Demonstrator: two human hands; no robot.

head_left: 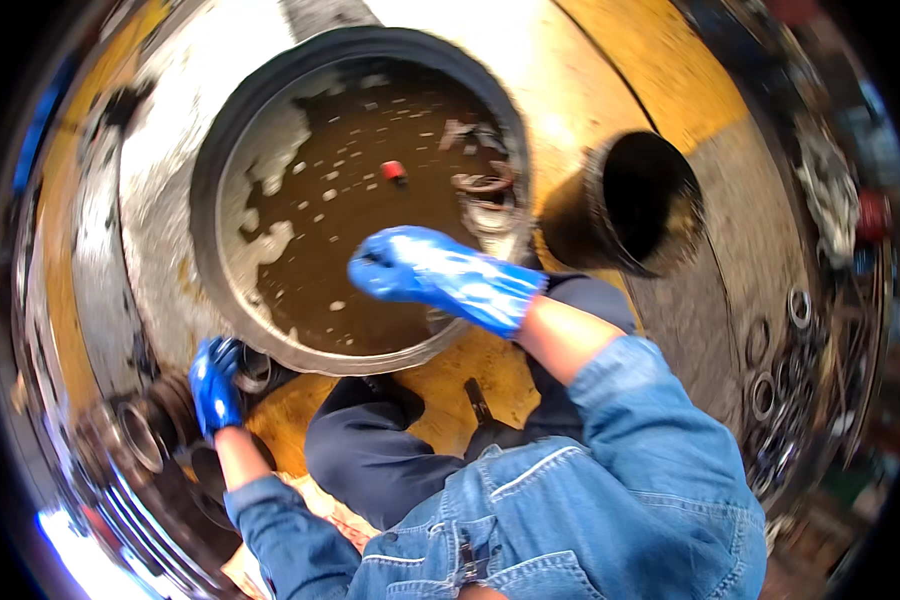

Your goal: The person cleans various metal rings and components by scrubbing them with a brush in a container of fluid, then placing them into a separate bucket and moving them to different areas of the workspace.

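Observation:
My right hand, in a wet, shiny blue rubber glove, hovers over a large round basin of murky brown liquid. Its fingers are curled closed, and whatever they may hold is hidden. A small red piece lies in the liquid beyond that hand. Curved metal parts stick up along the basin's right side. Down at the left, outside the rim, my gloved left hand has its fingers bent around the end of a dark metal cylinder.
Rusty ring-shaped metal parts stand in a row at the lower left. Right of the basin is a dark, open-topped bucket. Many metal rings are heaped at the far right. My legs straddle the yellow floor in front of the basin.

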